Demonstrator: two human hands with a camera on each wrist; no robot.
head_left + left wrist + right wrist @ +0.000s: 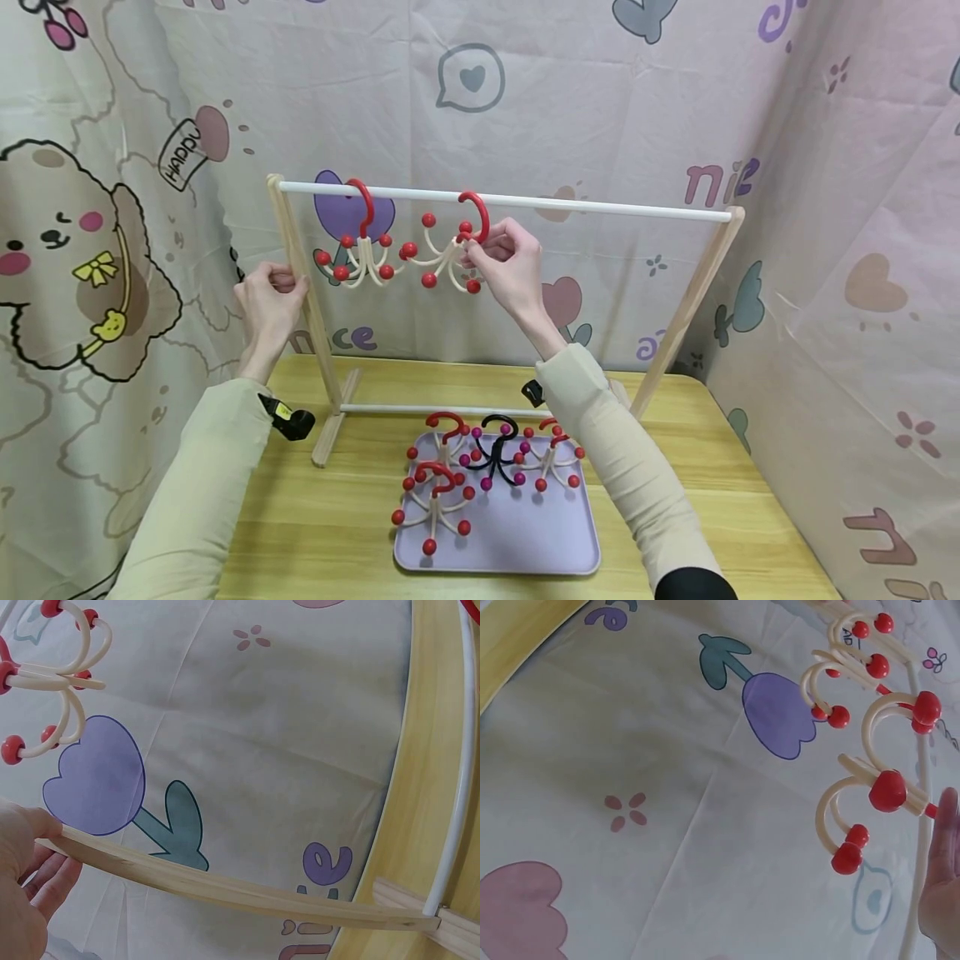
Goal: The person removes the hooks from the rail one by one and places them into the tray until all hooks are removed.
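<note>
My right hand pinches a cream multi-armed hanger with red ball tips just under its red hook. The hook's curve overlaps the white top rod; whether it bears on the rod I cannot tell. In the right wrist view, the hand shows at the right edge beside the held hanger. To its left a similar hanger hangs from the rod by its red hook. My left hand holds the rack's left wooden post, thumb and fingers about it in the left wrist view.
A lilac tray on the wooden table carries several red-hooked hangers and one black hanger with magenta balls. The rack's lower white rod runs behind the tray. Printed curtains stand at the back and sides.
</note>
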